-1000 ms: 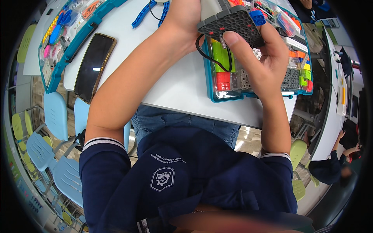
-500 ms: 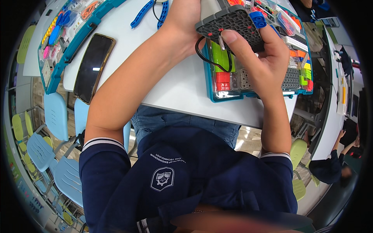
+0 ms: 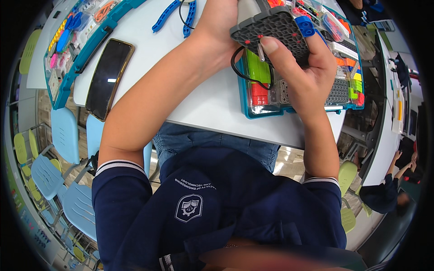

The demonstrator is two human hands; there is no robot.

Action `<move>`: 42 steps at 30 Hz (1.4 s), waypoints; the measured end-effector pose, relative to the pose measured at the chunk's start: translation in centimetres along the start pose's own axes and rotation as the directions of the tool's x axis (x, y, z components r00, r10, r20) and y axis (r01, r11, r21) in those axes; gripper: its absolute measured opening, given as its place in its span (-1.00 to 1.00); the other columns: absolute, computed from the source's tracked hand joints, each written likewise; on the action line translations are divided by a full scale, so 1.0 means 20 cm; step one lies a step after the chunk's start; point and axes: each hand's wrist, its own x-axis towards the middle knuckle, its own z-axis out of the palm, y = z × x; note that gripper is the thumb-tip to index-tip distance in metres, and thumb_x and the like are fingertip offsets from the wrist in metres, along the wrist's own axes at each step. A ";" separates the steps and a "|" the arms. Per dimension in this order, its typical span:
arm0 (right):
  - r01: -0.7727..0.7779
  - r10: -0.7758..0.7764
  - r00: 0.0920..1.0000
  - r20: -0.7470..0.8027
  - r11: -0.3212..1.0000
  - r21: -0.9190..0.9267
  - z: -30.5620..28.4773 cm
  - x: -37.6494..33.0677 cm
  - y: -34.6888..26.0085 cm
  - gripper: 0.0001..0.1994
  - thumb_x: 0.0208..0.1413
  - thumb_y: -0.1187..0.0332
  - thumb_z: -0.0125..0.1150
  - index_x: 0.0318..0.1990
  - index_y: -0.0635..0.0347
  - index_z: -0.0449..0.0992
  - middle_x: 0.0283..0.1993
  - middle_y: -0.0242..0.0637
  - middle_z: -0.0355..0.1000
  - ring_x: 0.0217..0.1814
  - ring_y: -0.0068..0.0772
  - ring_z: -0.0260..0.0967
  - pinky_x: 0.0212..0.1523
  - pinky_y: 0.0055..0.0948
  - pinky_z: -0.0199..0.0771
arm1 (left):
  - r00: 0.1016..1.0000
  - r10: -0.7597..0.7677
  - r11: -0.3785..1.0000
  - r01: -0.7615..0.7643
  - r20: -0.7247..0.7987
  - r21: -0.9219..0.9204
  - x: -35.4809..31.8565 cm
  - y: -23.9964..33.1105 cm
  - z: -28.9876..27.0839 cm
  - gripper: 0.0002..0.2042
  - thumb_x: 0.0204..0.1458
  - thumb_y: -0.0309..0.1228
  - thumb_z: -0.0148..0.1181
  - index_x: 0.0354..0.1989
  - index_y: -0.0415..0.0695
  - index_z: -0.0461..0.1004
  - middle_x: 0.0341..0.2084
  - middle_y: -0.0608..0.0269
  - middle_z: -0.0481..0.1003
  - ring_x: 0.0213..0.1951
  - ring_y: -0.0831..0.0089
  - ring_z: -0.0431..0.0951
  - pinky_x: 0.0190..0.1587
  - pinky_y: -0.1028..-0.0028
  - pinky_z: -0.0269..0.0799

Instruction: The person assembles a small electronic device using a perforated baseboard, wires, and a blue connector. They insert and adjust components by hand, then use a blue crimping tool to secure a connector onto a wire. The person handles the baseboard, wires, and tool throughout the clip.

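Observation:
Both hands hold a dark grey perforated plate (image 3: 275,31) with small red pegs, raised over the white table (image 3: 199,99). My left hand (image 3: 221,31) grips its left end. My right hand (image 3: 303,72) holds its right side, thumb pressed on a small light pin in the plate's face. A blue block (image 3: 305,26) sits on the plate's upper right corner. A black wire (image 3: 239,72) loops down from the plate. Under the hands lies a teal parts tray (image 3: 289,97) with green, red, orange and grey pieces.
A black phone (image 3: 108,77) lies at the table's left. A second teal tray (image 3: 74,45) of coloured parts sits at the far left edge. Blue strips (image 3: 174,16) lie at the top. Blue and green chairs stand below left. Another person sits at right.
The plate has shifted slightly up and left in my hands. My right thumb has slid along its face onto the pin.

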 end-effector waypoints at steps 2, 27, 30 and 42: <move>-0.006 0.006 1.000 0.004 1.000 0.005 0.00 0.00 -0.01 -0.74 -0.04 0.37 0.50 -0.19 0.24 0.66 -0.41 -0.39 0.61 -0.43 -0.71 0.50 -0.36 -0.61 0.51 | 1.000 -0.007 1.000 0.007 0.001 -0.017 0.00 0.00 0.00 -0.75 0.07 -0.38 0.05 -0.18 -0.32 0.48 -0.33 0.05 0.60 -0.35 0.30 0.63 -0.19 0.40 0.59; -0.025 0.025 0.999 -0.019 0.999 0.025 -0.01 -0.01 -0.04 -0.73 -0.10 0.42 0.51 -0.21 0.30 0.65 -0.45 -0.45 0.58 -0.44 -0.75 0.43 -0.35 -0.65 0.47 | 0.997 0.072 0.996 -0.071 -0.021 0.053 -0.02 -0.03 0.01 -0.79 0.10 -0.40 0.08 -0.23 -0.30 0.49 -0.37 0.11 0.58 -0.39 0.38 0.61 -0.26 0.45 0.58; -0.104 0.105 0.994 -0.004 0.989 0.107 -0.02 -0.01 -0.03 -0.66 -0.11 0.39 0.56 -0.15 0.31 0.64 -0.39 -0.42 0.59 -0.38 -0.73 0.46 -0.29 -0.64 0.47 | 0.993 0.104 0.991 -0.100 -0.049 0.091 -0.01 -0.01 0.01 -0.77 0.11 -0.37 0.08 -0.23 -0.31 0.49 -0.38 0.09 0.59 -0.40 0.36 0.62 -0.27 0.44 0.58; 0.078 -0.075 0.986 0.147 0.997 -0.011 -0.04 -0.01 0.06 -0.45 -0.04 0.48 0.52 0.10 0.27 0.37 -0.04 -0.28 0.52 0.02 -0.49 0.48 0.13 -0.47 0.41 | 0.976 0.218 0.973 -0.215 -0.026 0.079 0.00 0.05 -0.01 -0.64 0.12 -0.27 0.02 -0.16 -0.39 0.46 -0.31 -0.05 0.60 -0.34 0.25 0.66 -0.19 0.37 0.63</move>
